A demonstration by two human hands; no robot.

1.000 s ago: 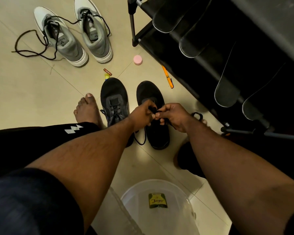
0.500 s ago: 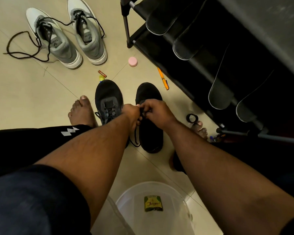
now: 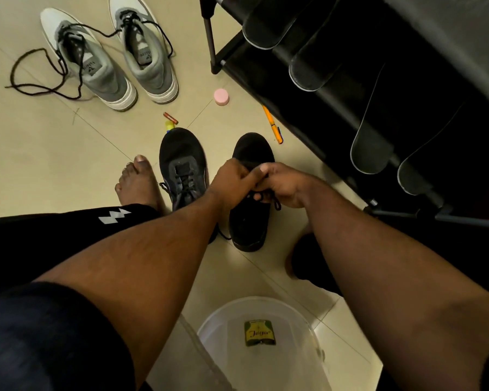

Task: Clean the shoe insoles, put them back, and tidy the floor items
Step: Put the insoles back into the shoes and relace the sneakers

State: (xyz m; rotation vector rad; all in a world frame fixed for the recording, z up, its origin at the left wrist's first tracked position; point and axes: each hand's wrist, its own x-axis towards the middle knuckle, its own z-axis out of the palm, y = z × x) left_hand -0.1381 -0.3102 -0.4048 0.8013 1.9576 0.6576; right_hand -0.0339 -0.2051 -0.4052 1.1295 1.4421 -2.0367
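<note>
Both hands meet over the right-hand black shoe, which stands on the tile floor just beside its already laced partner, the left-hand black shoe. The left hand and the right hand have their fingers curled tight around the black lace, the knuckles touching, a short loop and a free end showing under the right palm. A second ago the two hands sat lower on the tongue with the lace stretched between them; now they have closed together and moved slightly toward the toe, and the loop hangs out below, which suggests the knot is being drawn up or finished. That would leave this pair close to done. Four dark insoles lean on the black shoe rack at the right, not in any shoe, so putting them back seems to remain. The grey sneakers stand at the far left with their laces trailing loose across the floor. Small items lie scattered between the pairs: a pink cap, an orange pen, a small red tube with a yellow bit beside it. A clear basin sits near the person's knees. The tidying looks untouched.
</note>
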